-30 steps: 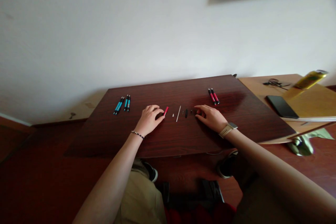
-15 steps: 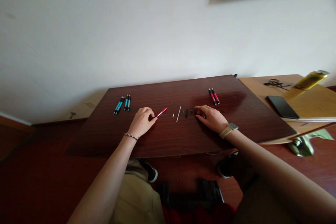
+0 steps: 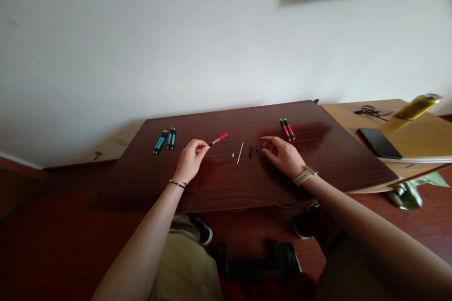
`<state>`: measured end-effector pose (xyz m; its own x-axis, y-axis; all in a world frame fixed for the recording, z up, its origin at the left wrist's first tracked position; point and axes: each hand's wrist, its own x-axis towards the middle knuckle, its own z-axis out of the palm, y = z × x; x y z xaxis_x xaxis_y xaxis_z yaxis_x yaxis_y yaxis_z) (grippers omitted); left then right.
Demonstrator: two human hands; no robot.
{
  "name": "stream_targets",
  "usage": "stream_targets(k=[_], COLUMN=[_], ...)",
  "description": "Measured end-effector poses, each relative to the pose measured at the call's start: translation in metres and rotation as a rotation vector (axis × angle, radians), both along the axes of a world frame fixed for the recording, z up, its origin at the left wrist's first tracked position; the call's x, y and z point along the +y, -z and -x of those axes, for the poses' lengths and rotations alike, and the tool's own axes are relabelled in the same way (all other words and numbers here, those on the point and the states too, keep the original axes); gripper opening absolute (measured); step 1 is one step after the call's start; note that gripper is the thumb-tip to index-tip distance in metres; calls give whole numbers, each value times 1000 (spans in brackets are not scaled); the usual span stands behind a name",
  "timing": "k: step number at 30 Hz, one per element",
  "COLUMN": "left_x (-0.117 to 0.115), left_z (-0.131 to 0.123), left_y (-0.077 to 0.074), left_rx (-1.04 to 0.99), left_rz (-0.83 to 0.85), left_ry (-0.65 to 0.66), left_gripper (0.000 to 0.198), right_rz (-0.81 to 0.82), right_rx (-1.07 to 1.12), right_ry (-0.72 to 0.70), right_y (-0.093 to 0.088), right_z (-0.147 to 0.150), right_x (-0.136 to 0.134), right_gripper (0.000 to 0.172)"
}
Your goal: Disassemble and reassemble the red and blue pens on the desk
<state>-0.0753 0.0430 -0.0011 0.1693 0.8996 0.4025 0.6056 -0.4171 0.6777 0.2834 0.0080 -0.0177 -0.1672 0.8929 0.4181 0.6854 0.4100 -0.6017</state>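
Note:
My left hand (image 3: 192, 157) pinches a red pen barrel (image 3: 219, 139) by its dark end, the red end tilted up to the right above the table. My right hand (image 3: 282, 156) is open, thumb and fingers apart, beside a tiny black pen part (image 3: 257, 149). Between the hands lie a small white tip (image 3: 232, 154), a thin white refill (image 3: 240, 153), a tiny spring-like piece (image 3: 246, 151) and a black grip (image 3: 251, 152).
Several blue pens (image 3: 164, 141) lie at the table's left, and two red pens (image 3: 287, 129) at the back right. The dark wooden table (image 3: 219, 188) adjoins a lighter one holding a phone (image 3: 379, 143), a cable (image 3: 372, 112) and a yellow can (image 3: 418, 106).
My left hand has lifted the red barrel slightly off the table. My right hand's fingers have risen and spread a little beside the tiny black part.

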Motion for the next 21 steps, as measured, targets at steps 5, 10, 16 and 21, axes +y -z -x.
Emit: stream_targets(k=[5, 10, 16, 21], left_x=[-15, -28, -27, -23], left_z=[-36, -63, -68, -66], left_y=[-8, -9, -13, -15], left_rx=[-37, 24, -65, -161], left_rz=[13, -40, -94, -86], left_ry=[205, 328, 260, 237], left_gripper=[14, 9, 12, 15], right_rz=[161, 284, 457, 624], right_rx=[351, 517, 571, 679], right_ry=[-176, -242, -256, -305], right_y=[-14, -17, -8, -8], right_z=[17, 28, 31, 38], right_x=[-6, -6, -1, -7], right_gripper=[48, 36, 38, 43])
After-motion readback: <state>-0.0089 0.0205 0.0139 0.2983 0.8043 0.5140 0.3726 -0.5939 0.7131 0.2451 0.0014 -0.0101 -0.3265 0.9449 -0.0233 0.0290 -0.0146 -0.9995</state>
